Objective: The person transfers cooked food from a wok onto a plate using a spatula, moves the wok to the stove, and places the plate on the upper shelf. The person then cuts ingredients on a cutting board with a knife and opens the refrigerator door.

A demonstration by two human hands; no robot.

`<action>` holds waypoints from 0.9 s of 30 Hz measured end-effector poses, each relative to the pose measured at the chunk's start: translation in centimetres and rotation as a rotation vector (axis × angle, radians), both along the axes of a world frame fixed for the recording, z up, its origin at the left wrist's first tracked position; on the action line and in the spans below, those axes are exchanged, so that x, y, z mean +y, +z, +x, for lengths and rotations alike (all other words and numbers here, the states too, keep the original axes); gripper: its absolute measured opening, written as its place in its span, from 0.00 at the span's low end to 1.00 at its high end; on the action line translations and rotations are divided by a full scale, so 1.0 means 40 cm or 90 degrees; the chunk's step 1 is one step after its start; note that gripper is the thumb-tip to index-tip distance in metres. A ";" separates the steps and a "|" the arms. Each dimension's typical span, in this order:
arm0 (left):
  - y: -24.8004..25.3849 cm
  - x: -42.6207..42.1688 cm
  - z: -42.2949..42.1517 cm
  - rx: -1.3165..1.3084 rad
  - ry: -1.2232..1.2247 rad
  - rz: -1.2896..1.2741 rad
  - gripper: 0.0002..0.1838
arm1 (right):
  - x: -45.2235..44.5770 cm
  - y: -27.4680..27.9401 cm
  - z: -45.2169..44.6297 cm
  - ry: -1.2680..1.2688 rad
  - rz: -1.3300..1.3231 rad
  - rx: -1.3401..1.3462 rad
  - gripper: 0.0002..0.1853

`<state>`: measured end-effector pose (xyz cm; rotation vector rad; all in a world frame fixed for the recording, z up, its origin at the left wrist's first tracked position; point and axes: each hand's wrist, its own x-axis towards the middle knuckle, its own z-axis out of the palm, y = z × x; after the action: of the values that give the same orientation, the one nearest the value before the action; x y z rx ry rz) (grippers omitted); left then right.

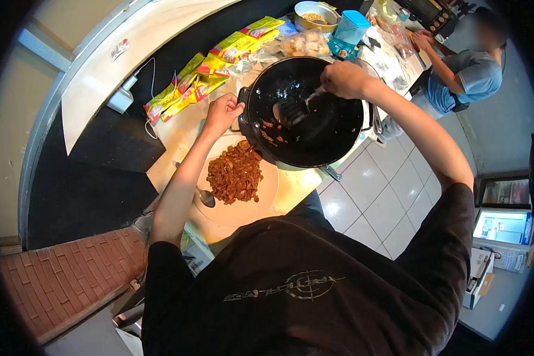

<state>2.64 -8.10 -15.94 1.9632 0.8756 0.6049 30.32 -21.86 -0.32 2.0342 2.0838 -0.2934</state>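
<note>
A black wok (332, 133) is tilted over the counter, with small brown bits stuck to its inside. My left hand (224, 113) is closed at the wok's left side handle. My right hand (345, 80) is closed around the handle of a slotted spatula (293, 111), whose head is inside the wok. Just below the wok's left side, a round pale plate (266, 199) holds a heap of dark reddish-brown cooked food pieces (234, 172). A metal spoon (206, 197) lies at the plate's left edge.
Yellow packets (204, 77) line the back of the counter, beside a bag of pale lumps (305, 43), a bowl (317, 16) and a blue-lidded container (353, 26). Another person (471, 74) stands at the counter's far right. A white adapter (121, 99) sits by the wall.
</note>
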 end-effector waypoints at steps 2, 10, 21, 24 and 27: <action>-0.009 0.002 0.002 -0.019 0.007 -0.007 0.10 | 0.012 0.002 0.003 -0.018 0.053 -0.063 0.09; -0.042 0.013 0.000 -0.030 0.034 -0.018 0.11 | -0.004 -0.043 0.039 0.157 0.101 0.033 0.11; -0.021 0.001 0.004 -0.029 0.024 -0.022 0.11 | 0.010 0.011 0.044 0.051 0.069 -0.188 0.08; -0.015 -0.006 0.003 -0.035 0.035 -0.020 0.11 | -0.005 -0.021 0.049 0.064 0.045 -0.052 0.10; -0.008 -0.010 0.002 -0.013 0.044 -0.011 0.11 | -0.002 -0.028 0.043 0.097 0.009 0.053 0.11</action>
<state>2.70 -8.51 -16.24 1.9152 0.9362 0.6539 32.06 -21.94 -1.42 1.8874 2.2820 -0.3439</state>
